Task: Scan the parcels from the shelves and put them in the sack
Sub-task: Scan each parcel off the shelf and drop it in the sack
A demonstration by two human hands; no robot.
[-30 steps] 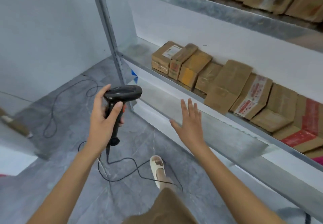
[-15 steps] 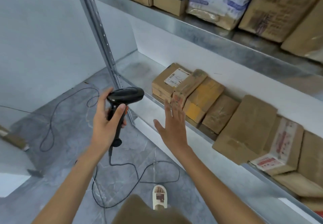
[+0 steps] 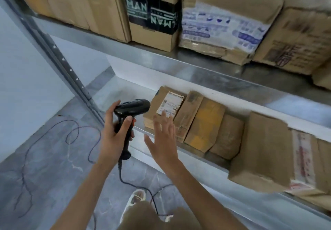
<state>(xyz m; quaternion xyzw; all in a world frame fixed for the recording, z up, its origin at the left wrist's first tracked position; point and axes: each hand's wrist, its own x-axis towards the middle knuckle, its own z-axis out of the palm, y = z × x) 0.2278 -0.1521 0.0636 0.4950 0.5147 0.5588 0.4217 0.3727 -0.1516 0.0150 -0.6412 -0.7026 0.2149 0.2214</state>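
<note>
Just past the spread, empty right hand (image 3: 163, 140) fingers, a labelled parcel (image 3: 163, 109) is sitting; left hand (image 3: 114, 136) is gripping the scanner (image 3: 131, 107)

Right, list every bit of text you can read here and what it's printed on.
"MAN": white letters on the black band around a carton on the upper shelf, printed twice, once upside down.
White shipping label on the leftmost lower-shelf parcel: too blurred.
Blue print on the wrapped carton: unreadable.
Red-printed tape at right: unreadable.

scanner (image 3: 133, 107) black | parcels (image 3: 206, 122) brown, one yellow-taped | floor (image 3: 53, 158) grey marbled
</note>
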